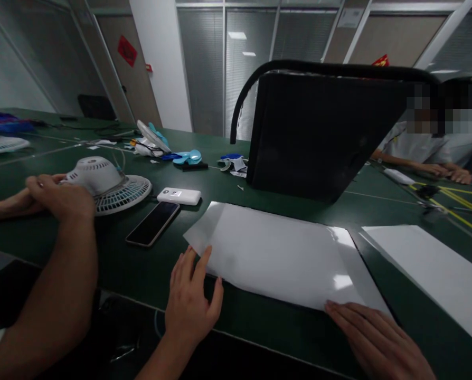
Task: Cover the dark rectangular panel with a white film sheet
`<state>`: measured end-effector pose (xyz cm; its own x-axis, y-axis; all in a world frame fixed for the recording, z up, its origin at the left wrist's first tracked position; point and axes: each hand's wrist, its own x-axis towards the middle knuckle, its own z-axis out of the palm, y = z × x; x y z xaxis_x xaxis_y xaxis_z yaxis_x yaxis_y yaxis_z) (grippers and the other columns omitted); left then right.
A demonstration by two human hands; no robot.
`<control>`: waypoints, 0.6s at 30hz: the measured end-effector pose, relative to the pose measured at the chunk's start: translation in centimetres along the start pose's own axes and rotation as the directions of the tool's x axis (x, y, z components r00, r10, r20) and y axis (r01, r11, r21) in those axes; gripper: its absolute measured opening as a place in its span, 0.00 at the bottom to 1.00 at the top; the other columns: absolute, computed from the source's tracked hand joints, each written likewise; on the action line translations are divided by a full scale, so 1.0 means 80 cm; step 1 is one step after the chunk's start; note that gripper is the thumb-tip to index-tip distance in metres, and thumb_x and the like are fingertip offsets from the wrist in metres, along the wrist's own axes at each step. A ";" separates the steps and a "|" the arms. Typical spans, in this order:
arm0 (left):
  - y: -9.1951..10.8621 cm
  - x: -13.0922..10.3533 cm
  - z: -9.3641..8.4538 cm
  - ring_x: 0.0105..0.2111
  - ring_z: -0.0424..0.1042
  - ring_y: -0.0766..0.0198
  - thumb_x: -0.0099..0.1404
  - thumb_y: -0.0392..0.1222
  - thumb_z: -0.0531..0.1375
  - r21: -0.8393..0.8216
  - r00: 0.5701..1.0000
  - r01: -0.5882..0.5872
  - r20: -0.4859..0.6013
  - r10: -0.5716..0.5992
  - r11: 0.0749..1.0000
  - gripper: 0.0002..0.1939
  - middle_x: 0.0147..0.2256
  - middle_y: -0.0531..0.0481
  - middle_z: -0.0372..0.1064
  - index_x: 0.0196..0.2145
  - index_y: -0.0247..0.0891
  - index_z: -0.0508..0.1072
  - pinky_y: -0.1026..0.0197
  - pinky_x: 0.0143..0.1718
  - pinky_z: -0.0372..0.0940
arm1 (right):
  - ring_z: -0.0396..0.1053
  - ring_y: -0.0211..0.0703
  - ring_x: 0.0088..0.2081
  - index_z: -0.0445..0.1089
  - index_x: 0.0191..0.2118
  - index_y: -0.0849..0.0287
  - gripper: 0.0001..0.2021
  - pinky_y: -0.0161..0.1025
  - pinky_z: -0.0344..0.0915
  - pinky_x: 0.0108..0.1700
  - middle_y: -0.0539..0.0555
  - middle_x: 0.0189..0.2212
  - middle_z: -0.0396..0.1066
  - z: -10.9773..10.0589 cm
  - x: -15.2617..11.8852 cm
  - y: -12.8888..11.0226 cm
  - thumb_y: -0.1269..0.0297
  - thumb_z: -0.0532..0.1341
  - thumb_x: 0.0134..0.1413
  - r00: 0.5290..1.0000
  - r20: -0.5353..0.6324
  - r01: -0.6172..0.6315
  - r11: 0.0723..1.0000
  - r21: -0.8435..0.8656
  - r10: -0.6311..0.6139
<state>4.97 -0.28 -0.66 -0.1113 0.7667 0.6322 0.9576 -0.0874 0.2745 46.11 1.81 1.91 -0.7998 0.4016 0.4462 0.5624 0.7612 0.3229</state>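
Note:
A large white sheet (pixel 275 253) lies flat on the green table (pixel 149 269) in front of me. My left hand (pixel 190 301) rests with its fingers apart on the sheet's near left corner. My right hand (pixel 374 338) lies flat with its fingertips touching the sheet's near right corner. Neither hand grips anything.
A black folded case (pixel 319 132) stands behind the sheet. A second white sheet (pixel 434 274) lies at right. A phone (pixel 152 222), a white power bank (pixel 179 196) and a white fan (pixel 109 184) held by another person's hands (pixel 57 198) sit at left. Another person sits far right.

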 end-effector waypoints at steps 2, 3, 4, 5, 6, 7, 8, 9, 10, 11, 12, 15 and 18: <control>0.001 0.001 0.001 0.69 0.63 0.33 0.72 0.40 0.60 0.016 1.000 -0.014 0.014 0.014 1.000 0.31 0.68 0.30 0.60 0.70 0.40 0.63 0.28 0.67 0.63 | 0.73 0.44 0.56 0.70 0.66 0.55 0.21 0.43 0.64 0.61 0.49 0.60 0.74 0.015 -0.009 0.002 0.68 0.56 0.72 0.989 -0.065 -0.130 0.991 0.027 0.132; 0.002 0.001 0.000 0.69 0.62 0.33 0.72 0.40 0.60 0.020 1.000 -0.011 0.018 0.011 1.000 0.30 0.69 0.30 0.59 0.70 0.40 0.64 0.28 0.68 0.62 | 0.73 0.46 0.55 0.71 0.65 0.54 0.20 0.45 0.64 0.61 0.49 0.58 0.75 0.021 -0.013 0.001 0.68 0.57 0.72 0.970 -0.110 -0.215 0.976 0.037 0.218; 0.004 0.002 0.000 0.70 0.61 0.33 0.72 0.40 0.60 0.023 1.000 -0.001 0.018 0.001 1.000 0.30 0.70 0.30 0.57 0.69 0.40 0.64 0.27 0.68 0.61 | 0.74 0.47 0.54 0.72 0.64 0.53 0.18 0.48 0.64 0.60 0.49 0.57 0.76 0.026 -0.016 -0.001 0.67 0.59 0.72 0.939 -0.155 -0.302 0.952 0.046 0.306; 0.005 0.003 -0.001 0.72 0.59 0.32 0.72 0.39 0.60 0.025 1.000 0.008 0.017 -0.009 1.000 0.29 0.72 0.30 0.54 0.69 0.40 0.65 0.27 0.69 0.61 | 0.74 0.49 0.53 0.73 0.62 0.52 0.17 0.50 0.64 0.60 0.49 0.55 0.77 0.029 -0.018 -0.003 0.67 0.61 0.72 0.900 -0.196 -0.386 0.921 0.052 0.389; 0.007 0.004 -0.002 0.73 0.57 0.31 0.72 0.39 0.60 0.024 1.000 0.016 0.021 -0.016 1.000 0.29 0.74 0.30 0.51 0.69 0.40 0.66 0.26 0.69 0.60 | 0.74 0.51 0.53 0.75 0.59 0.51 0.15 0.52 0.64 0.59 0.50 0.54 0.77 0.030 -0.020 -0.006 0.66 0.63 0.71 0.855 -0.231 -0.465 0.883 0.058 0.465; 0.008 0.005 -0.003 0.73 0.55 0.31 0.72 0.38 0.60 0.021 0.999 0.019 0.027 -0.019 1.000 0.28 0.75 0.31 0.49 0.68 0.40 0.67 0.25 0.69 0.60 | 0.74 0.54 0.53 0.76 0.57 0.51 0.13 0.54 0.65 0.58 0.51 0.54 0.77 0.031 -0.020 -0.009 0.65 0.64 0.71 0.809 -0.254 -0.532 0.844 0.069 0.531; 0.009 0.005 -0.004 0.74 0.54 0.31 0.72 0.38 0.60 0.019 0.999 0.019 0.033 -0.020 1.000 0.27 0.76 0.32 0.46 0.67 0.40 0.69 0.25 0.69 0.59 | 0.74 0.56 0.53 0.76 0.56 0.51 0.12 0.56 0.65 0.58 0.52 0.54 0.77 0.031 -0.021 -0.011 0.64 0.64 0.70 0.769 -0.271 -0.581 0.810 0.081 0.579; 0.010 0.006 -0.005 0.74 0.53 0.31 0.72 0.38 0.61 0.017 0.999 0.016 0.040 -0.017 1.000 0.25 0.77 0.33 0.45 0.65 0.41 0.71 0.25 0.69 0.59 | 0.74 0.58 0.54 0.77 0.55 0.52 0.11 0.58 0.66 0.58 0.53 0.54 0.77 0.031 -0.021 -0.013 0.64 0.65 0.70 0.734 -0.285 -0.618 0.780 0.095 0.616; 0.010 0.006 -0.005 0.74 0.53 0.31 0.72 0.37 0.61 0.014 0.999 0.010 0.048 -0.010 1.000 0.23 0.77 0.34 0.45 0.63 0.41 0.73 0.24 0.69 0.59 | 0.74 0.59 0.54 0.77 0.54 0.52 0.11 0.60 0.66 0.59 0.54 0.54 0.77 0.030 -0.020 -0.014 0.64 0.65 0.70 0.711 -0.292 -0.640 0.761 0.110 0.640; 0.010 0.007 -0.006 0.74 0.54 0.31 0.72 0.37 0.61 0.012 0.998 0.001 0.059 -0.001 1.000 0.21 0.76 0.35 0.46 0.61 0.42 0.75 0.24 0.69 0.58 | 0.74 0.60 0.54 0.77 0.54 0.53 0.10 0.62 0.66 0.59 0.55 0.53 0.77 0.030 -0.019 -0.015 0.64 0.65 0.70 0.698 -0.292 -0.650 0.750 0.125 0.654; 0.009 0.007 -0.005 0.74 0.55 0.32 0.71 0.37 0.61 0.010 0.997 -0.008 0.071 0.008 1.000 0.19 0.76 0.35 0.49 0.58 0.42 0.77 0.24 0.69 0.58 | 0.74 0.60 0.54 0.77 0.53 0.53 0.10 0.63 0.66 0.60 0.55 0.53 0.77 0.029 -0.017 -0.016 0.64 0.65 0.69 0.694 -0.291 -0.651 0.747 0.137 0.659; 0.006 0.008 -0.003 0.72 0.59 0.36 0.72 0.38 0.60 0.010 0.993 -0.028 0.114 0.026 1.000 0.15 0.73 0.37 0.58 0.52 0.44 0.81 0.24 0.70 0.58 | 0.74 0.60 0.53 0.77 0.51 0.53 0.09 0.68 0.66 0.62 0.55 0.51 0.78 0.025 -0.009 -0.017 0.64 0.66 0.68 0.711 -0.293 -0.625 0.765 0.153 0.639; 0.004 0.008 0.000 0.71 0.62 0.37 0.72 0.40 0.60 0.013 0.990 -0.021 0.142 0.019 1.000 0.14 0.71 0.38 0.62 0.51 0.45 0.82 0.25 0.69 0.59 | 0.74 0.61 0.53 0.77 0.51 0.54 0.10 0.71 0.64 0.65 0.56 0.50 0.78 0.023 -0.007 -0.017 0.64 0.66 0.68 0.719 -0.299 -0.614 0.775 0.148 0.627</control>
<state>5.17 0.18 -0.16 -0.0545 0.8472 0.5284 0.9630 -0.0952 0.2520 45.41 1.47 -0.35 -0.1597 0.6143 0.7727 0.8961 0.4186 -0.1476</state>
